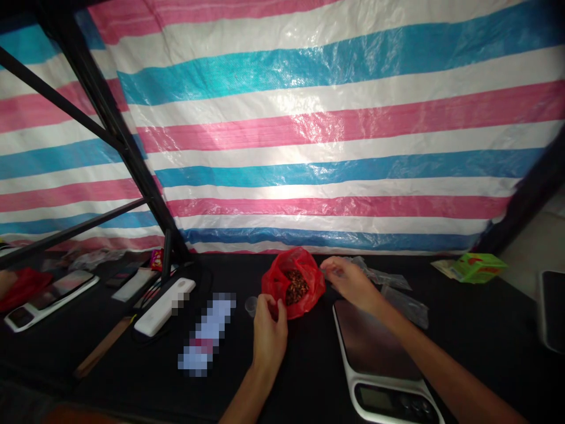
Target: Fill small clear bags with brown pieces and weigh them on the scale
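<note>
A red plastic bag (pixel 272 275) stands on the black table with its mouth spread wide. Small brown pieces, like beans or seeds (pixel 296 287), lie inside it. At the bag's near left edge, my left hand (pixel 270 333) has its thumb and fingers closed on the plastic. My right hand (pixel 348 281) is just right of the bag, fingers curled together; whatever is in them is too small to make out. Beside my left hand is a small clear plastic cup (pixel 251 305). Below my right forearm lies a white kitchen scale (pixel 375 347) with a dark plate.
Clear plastic bags (pixel 404 303) lie right of my right hand, and a green box (pixel 479 268) farther right. On the left are a blurred-out phone-like rectangle (pixel 207 335), a white power strip (pixel 165 306), a wooden strip (pixel 103 347) and another scale (pixel 53 300), near another person's hand (pixel 5 282). Striped sheeting (pixel 331 135) hangs behind.
</note>
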{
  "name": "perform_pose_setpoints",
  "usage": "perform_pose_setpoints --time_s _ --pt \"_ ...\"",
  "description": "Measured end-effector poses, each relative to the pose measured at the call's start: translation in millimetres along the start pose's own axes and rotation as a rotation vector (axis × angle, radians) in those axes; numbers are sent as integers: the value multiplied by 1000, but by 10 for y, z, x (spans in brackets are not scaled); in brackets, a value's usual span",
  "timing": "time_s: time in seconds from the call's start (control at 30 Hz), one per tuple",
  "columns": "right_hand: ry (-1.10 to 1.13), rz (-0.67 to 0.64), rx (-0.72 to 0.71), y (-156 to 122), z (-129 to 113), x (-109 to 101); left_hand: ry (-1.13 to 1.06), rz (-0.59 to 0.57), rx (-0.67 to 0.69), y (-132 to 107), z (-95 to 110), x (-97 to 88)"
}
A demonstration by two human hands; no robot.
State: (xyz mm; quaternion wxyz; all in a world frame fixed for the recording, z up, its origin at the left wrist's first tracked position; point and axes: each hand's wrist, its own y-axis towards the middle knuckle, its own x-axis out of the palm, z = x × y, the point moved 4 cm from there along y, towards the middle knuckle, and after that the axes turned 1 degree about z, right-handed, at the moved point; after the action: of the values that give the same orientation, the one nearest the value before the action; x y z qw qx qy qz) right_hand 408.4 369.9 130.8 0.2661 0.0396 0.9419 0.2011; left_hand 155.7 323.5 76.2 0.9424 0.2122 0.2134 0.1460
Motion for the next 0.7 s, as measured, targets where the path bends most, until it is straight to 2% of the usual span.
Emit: perform_pose_setpoints --time_s 0.1,0.13,0.2,0.3,0.37,0.47,0.57,0.7 --pt "-55 115 26 -409 -117 -437 52 4 11 -47 53 -68" --pt "-87 173 21 -605 -157 -570 75 6 24 -58 78 -86" --pt "-125 202 44 -1043 -188 -738 119 26 67 -76 127 -116" --pt "-135 221 114 -1681 -123 -800 159 86 144 -94 173 -154" --pt "-154 216 126 -1979 -72 -742 182 140 195 -103 190 -183" --pt "-173 223 141 -2175 -63 -613 162 209 303 -114 236 -240" --pt "-182 215 144 -2179 -123 -508 97 253 406 -121 294 -308" --pt "-170 179 188 -2146 -115 -450 42 265 460 -119 327 -365"
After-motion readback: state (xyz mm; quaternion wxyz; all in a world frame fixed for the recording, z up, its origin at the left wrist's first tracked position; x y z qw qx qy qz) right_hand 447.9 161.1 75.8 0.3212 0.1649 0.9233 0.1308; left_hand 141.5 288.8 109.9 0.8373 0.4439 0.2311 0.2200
